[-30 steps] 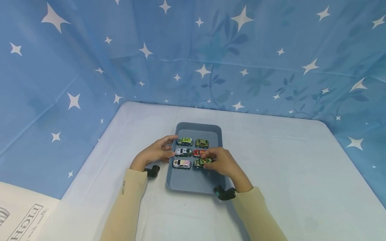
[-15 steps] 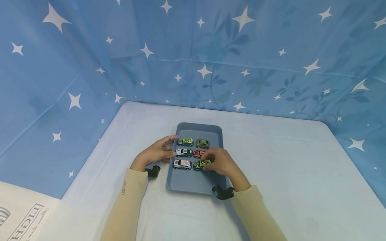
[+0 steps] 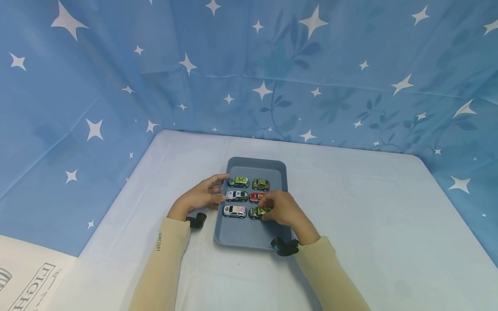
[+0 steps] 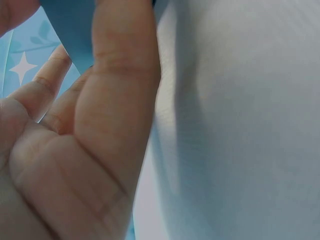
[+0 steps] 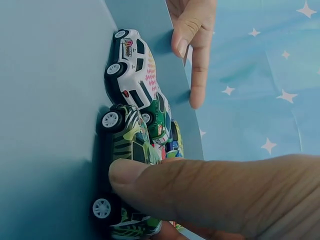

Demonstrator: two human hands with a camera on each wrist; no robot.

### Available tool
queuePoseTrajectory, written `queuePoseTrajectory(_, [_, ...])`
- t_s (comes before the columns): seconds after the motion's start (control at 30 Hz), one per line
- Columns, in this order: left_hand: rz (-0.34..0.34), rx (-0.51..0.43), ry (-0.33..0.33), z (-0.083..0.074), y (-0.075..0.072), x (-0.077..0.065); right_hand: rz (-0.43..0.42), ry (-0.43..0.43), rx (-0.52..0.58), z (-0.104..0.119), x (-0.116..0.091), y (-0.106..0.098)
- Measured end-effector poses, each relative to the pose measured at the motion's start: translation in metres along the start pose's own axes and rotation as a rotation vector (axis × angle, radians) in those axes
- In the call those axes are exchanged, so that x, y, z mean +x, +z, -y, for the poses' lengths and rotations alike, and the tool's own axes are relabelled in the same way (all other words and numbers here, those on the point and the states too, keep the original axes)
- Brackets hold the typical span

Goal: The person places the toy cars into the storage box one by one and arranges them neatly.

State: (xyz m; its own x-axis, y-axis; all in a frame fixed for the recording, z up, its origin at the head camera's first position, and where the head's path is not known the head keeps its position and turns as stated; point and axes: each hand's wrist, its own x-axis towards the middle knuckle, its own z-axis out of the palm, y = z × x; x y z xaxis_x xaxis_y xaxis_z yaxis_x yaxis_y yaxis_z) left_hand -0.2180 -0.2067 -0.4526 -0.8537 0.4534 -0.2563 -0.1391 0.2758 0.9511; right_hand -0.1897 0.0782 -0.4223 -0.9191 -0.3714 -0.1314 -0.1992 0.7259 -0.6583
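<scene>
In the head view my right hand (image 3: 283,208) pinches a green camouflage toy car (image 3: 258,213) at the near right of two columns of cars. Its thumb (image 5: 150,182) presses the car's side in the right wrist view, with the wheels at the tray floor. A white checkered car (image 3: 235,211) stands to its left; a red car (image 3: 255,197), partly hidden by my fingers, is just beyond. My left hand (image 3: 200,195) rests with extended fingers against the left rim of the grey-blue tray (image 3: 250,237). The left wrist view shows those fingers close up at the tray wall.
Farther back in the tray are a white-and-green car (image 3: 237,196), a yellow-green car (image 3: 238,182) and an olive camouflage car (image 3: 260,185). The tray sits on a white-covered table (image 3: 369,207). A starry blue curtain (image 3: 249,56) hangs behind.
My right hand has shifted slightly left with the green camouflage car, bringing it a little lower and in line with the column. My left hand stays at the rim.
</scene>
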Motion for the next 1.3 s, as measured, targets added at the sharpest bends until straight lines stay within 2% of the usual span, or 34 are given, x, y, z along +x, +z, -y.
queuePoseTrajectory(0.33, [-0.004, 0.005, 0.005, -0.001, 0.001, -0.001, 0.006, 0.001, -0.001, -0.001, 0.001, 0.001])
queuePoseTrajectory(0.7, [-0.012, 0.002, -0.001, -0.003, 0.002, -0.002, 0.008, 0.006, 0.070, -0.004, -0.003, -0.008])
queuePoseTrajectory(0.83, [-0.015, 0.012, -0.004, -0.001, 0.002, -0.002, 0.001, -0.034, 0.154, -0.012, -0.006, -0.016])
queuePoseTrajectory(1.07, [-0.014, 0.016, -0.001, -0.001, 0.003, -0.002, -0.046, -0.159, 0.332, -0.034, -0.013, -0.028])
queuePoseTrajectory(1.3, [-0.010, 0.022, 0.004, -0.002, 0.003, -0.002, -0.156, -0.175, 0.491, -0.051, -0.020, -0.032])
